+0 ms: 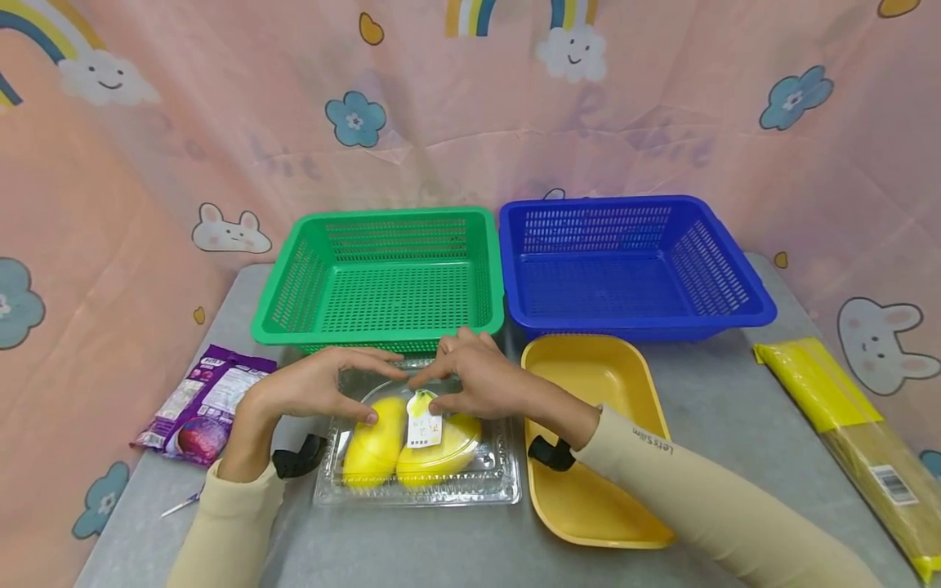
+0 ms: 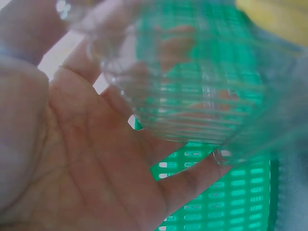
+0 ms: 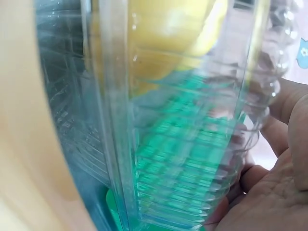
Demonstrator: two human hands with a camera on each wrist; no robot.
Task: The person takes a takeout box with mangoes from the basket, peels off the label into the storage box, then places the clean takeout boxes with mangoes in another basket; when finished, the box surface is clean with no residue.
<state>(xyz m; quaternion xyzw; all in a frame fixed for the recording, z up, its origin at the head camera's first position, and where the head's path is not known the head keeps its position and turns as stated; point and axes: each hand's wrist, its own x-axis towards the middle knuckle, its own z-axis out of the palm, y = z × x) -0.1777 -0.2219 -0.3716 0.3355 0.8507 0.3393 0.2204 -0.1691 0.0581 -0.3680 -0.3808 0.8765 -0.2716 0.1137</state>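
A clear plastic clamshell box (image 1: pixel 496 486) with two yellow mangoes (image 1: pixel 371 447) and a white tag (image 1: pixel 424 431) lies in front of the green basket. My left hand (image 1: pixel 312 384) arches over its left part, thumb on the lid and fingers toward the back edge. From the other side my right hand (image 1: pixel 481 380) grips the lid, its thumb beside the tag. In the left wrist view, the fingers of that hand (image 2: pixel 96 139) curve round the box's ridged wall (image 2: pixel 192 110). The right wrist view has fingers (image 3: pixel 274 178) behind the ridged side.
A green basket (image 1: pixel 378 337) and a blue basket (image 1: pixel 639 327) stand at the back. A yellow tray (image 1: pixel 595 523) is right of the box. To the left lies a purple bag (image 1: pixel 209 400) near a small pen-like item (image 1: pixel 180 505); a yellow noodle-like packet (image 1: pixel 845 416) lies far right.
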